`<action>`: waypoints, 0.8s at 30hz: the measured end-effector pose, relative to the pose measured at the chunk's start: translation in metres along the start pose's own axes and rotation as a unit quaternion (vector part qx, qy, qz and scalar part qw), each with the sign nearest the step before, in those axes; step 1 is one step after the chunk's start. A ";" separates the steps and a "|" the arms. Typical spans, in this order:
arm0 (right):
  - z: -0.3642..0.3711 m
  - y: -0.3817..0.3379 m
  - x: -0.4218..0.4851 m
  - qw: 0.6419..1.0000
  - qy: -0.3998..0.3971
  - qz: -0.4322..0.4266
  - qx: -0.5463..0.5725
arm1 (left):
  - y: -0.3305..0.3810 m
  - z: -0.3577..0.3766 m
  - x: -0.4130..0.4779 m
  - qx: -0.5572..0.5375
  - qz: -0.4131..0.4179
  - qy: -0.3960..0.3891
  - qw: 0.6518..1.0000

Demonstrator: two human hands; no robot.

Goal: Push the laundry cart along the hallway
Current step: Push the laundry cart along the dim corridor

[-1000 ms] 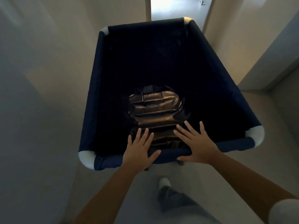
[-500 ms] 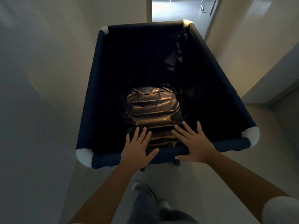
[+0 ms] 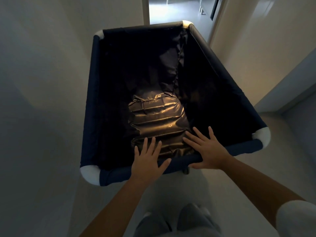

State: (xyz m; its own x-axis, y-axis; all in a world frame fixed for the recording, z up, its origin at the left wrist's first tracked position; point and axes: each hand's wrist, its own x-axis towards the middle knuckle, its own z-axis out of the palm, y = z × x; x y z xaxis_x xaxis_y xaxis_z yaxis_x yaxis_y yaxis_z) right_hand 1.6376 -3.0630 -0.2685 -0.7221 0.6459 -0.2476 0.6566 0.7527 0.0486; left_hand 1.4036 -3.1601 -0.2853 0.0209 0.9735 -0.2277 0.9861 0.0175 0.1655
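So the laundry cart (image 3: pixel 220 69) sits right in the middle of a narrow hallway, a wall on each side, the left wall (image 3: pixel 42 82) fairly close to its rim and the right wall (image 3: pixel 256 48) a bit further off. It's a deep navy fabric bin with white corner caps (image 3: pixel 89 174), and down at the bottom there's a crinkly, shiny dark plastic bag (image 3: pixel 159 122) lying flat. Both hands are on the near rail, arms stretched out in front. The left hand (image 3: pixel 147 161) has its palm planted on the padded bar with fingers fanned wide and pointing into the bin, thumb sticking out to the side along the rail. The right hand (image 3: pixel 207 148) is doing the same thing just beside it, flat and splayed, fingers reaching over the edge, thumb tucked under the front of the bar. Neither one is wrapped around anything, just flat palms on the rail. Past the far end of the cart there's a brighter doorway (image 3: pixel 172 11). Feet and grey trouser legs (image 3: pixel 188 223) show at the bottom.
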 end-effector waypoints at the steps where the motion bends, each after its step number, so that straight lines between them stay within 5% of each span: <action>1: -0.001 0.004 0.005 1.000 0.002 -0.004 -0.001 | 0.000 -0.002 0.006 0.000 -0.002 0.000 1.000; 11: 0.001 0.059 0.018 0.997 0.028 -0.072 0.022 | 0.029 -0.001 0.038 -0.026 -0.045 0.026 0.998; 24: 0.014 0.170 -0.020 0.990 0.012 -0.142 -0.017 | 0.156 0.011 0.064 -0.026 -0.132 0.033 0.990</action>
State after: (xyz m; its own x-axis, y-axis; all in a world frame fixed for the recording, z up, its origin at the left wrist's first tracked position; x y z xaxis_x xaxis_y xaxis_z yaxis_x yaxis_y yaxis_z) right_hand 1.7664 -2.9501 -0.2686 -0.8816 0.4101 -0.2336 0.4189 0.9079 0.0131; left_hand 1.5608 -3.0977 -0.2841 -0.2484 0.9465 -0.2061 0.9459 0.2828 0.1587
